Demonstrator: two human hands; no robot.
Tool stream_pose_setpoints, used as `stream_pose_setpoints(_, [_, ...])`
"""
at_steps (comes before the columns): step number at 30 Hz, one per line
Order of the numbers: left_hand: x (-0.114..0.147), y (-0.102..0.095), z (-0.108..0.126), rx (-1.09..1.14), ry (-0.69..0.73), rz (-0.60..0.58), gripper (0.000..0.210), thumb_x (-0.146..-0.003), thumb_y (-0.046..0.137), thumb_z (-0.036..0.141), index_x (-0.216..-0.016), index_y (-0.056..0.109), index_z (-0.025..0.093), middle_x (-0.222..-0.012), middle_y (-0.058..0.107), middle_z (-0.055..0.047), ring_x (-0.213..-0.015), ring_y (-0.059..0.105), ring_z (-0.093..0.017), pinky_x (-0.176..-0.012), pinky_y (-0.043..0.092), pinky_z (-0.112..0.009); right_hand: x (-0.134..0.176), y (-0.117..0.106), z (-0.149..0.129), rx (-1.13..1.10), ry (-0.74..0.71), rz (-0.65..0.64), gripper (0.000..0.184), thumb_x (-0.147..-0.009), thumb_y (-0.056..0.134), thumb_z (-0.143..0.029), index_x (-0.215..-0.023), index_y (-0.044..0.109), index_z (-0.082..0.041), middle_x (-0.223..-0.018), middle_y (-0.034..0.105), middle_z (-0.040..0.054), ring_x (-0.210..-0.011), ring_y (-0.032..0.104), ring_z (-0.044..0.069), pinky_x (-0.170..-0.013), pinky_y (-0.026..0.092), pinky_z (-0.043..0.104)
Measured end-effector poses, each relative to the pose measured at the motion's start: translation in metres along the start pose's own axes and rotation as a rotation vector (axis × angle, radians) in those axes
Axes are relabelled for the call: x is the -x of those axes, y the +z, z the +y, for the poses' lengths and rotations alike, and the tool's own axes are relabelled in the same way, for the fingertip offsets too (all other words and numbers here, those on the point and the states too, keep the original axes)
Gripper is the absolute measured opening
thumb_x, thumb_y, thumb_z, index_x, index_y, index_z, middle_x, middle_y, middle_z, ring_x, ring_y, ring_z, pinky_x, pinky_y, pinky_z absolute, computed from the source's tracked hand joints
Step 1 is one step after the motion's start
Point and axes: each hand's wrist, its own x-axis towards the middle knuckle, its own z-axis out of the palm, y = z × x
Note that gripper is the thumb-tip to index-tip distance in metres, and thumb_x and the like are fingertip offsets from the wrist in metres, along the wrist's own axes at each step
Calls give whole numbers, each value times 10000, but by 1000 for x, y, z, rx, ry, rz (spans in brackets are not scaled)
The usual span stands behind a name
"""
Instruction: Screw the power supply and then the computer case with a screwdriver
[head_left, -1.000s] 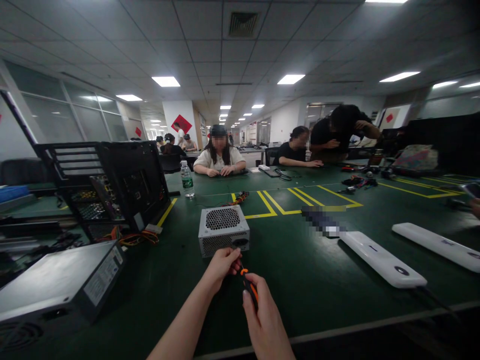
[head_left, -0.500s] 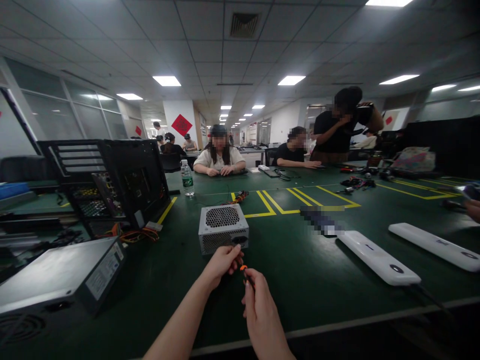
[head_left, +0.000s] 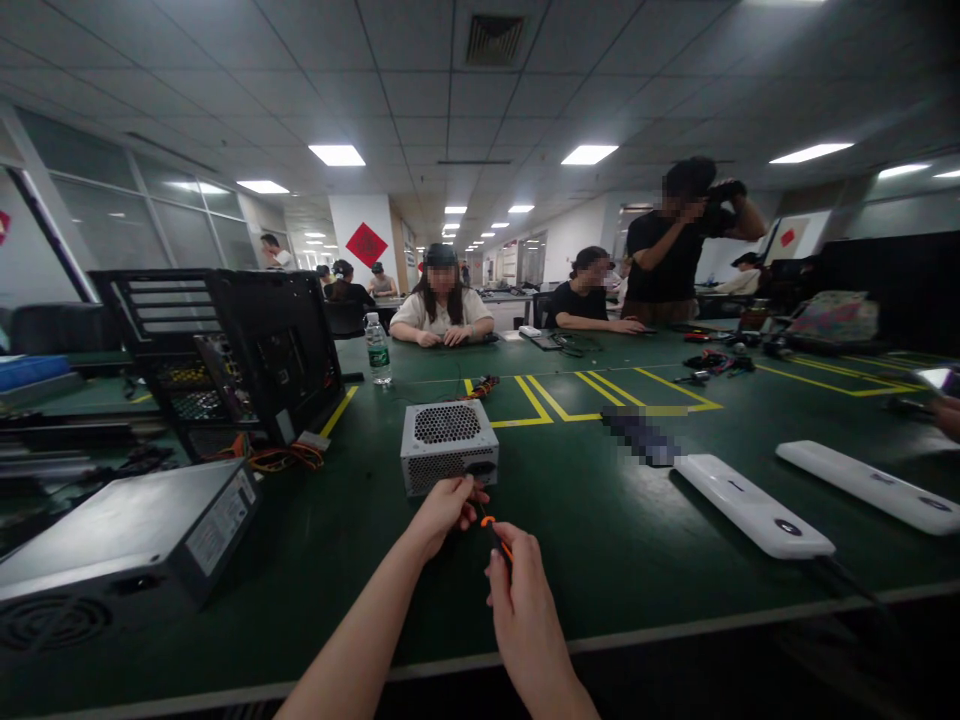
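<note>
head view | right hand (head_left: pixel 526 590): fingers wrapped round orange-black screwdriver (head_left: pixel 498 541), inside near edge of tabletop (head_left: pixel 622 570) | left hand (head_left: pixel 448 508): fingers bunched at screwdriver's shaft, grip on it cannot be told | grey vented box (head_left: pixel 448 452): on tabletop, farther from near edge than screwdriver, just beyond left hand

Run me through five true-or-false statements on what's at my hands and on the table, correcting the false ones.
1. The right grip holds a screwdriver. True.
2. The water bottle stands upright. True.
3. The left grip is nearer that bottle than the middle power supply. False: it is close by that power supply, near the screwdriver's shaft.
4. The table is plain red. False: it is green with yellow lines.
5. Long white devices lie right of that power supply. True.
</note>
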Motion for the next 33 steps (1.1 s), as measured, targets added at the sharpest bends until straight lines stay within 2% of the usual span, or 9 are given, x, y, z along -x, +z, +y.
stream_pose_setpoints(3, [-2, -2, -1, 72, -24, -14, 159, -751, 437, 140, -864, 540, 98, -899, 605, -99, -436, 448, -26, -377, 288, -161, -3, -3, 3, -115, 125, -109, 268, -866, 260, -301, -1024, 443, -186, -714, 540, 19, -592, 569, 138, -508, 472, 252])
stream_pose_setpoints(6, [3, -1, -3, -157, 72, 97, 157, -753, 407, 112, -849, 532, 120, -821, 601, -66, -453, 461, -49, -428, 335, -180, -5, -4, 4, -189, 173, -136, 275, -860, 287, -352, -1003, 456, -190, -698, 552, 15, -577, 562, 133, -443, 432, 220])
stream_pose_setpoints(10, [17, 1, 4, -876, 560, 395, 110, -769, 441, 157, -819, 539, 165, -821, 563, -58, -748, 534, -159, -688, 412, -290, -7, -3, 5, -283, 209, -118, 301, -831, 336, -415, -965, 466, -179, -730, 569, 32, -581, 559, 137, -417, 409, 216])
stream_pose_setpoints(12, [21, 1, 11, -1173, 774, 446, 186, -776, 431, 136, -916, 545, 181, -946, 545, -80, -924, 486, -210, -827, 365, -371, -9, -4, 5, -336, 237, -113, 316, -819, 348, -442, -958, 453, -178, -736, 561, 33, -561, 545, 133, -400, 395, 213])
stream_pose_setpoints(15, [18, -1, 20, -1429, 952, 419, 325, -759, 438, 81, -1050, 513, 204, -1138, 470, -94, -1096, 377, -235, -940, 270, -425, -11, -5, 6, -411, 284, -118, 325, -814, 346, -462, -955, 434, -183, -733, 540, 27, -532, 520, 122, -380, 380, 208])
stream_pose_setpoints(19, [8, -5, 20, -1510, 1011, 363, 298, -751, 468, 96, -1014, 537, 217, -1198, 428, -90, -1148, 325, -236, -962, 245, -435, -13, -5, 6, -458, 317, -143, 318, -820, 330, -461, -952, 427, -189, -724, 524, 16, -512, 501, 111, -386, 381, 209])
stream_pose_setpoints(25, [3, -9, 14, -1468, 1041, 402, 221, -748, 501, 136, -947, 566, 208, -1175, 458, -85, -1122, 358, -236, -929, 295, -412, -11, -3, 8, -414, 293, -161, 278, -793, 418, -401, -967, 436, -186, -809, 531, 32, -551, 515, 112, -418, 421, 219])
stream_pose_setpoints(30, [2, -12, 13, -1457, 1076, 395, 217, -747, 500, 131, -943, 563, 199, -1168, 476, -83, -1113, 373, -233, -907, 317, -401, -4, -5, 3, -245, 146, -81, 222, -779, 437, -249, -993, 460, -193, -934, 542, 66, -739, 568, 159, -598, 493, 283])
stream_pose_setpoints(33, [5, -15, 12, -1455, 1084, 389, 209, -752, 492, 128, -939, 559, 194, -1176, 475, -78, -1120, 369, -229, -913, 309, -396, -1, -7, -3, -64, -32, 7, 181, -798, 389, -210, -967, 455, -198, -945, 533, 76, -859, 561, 185, -716, 490, 327])
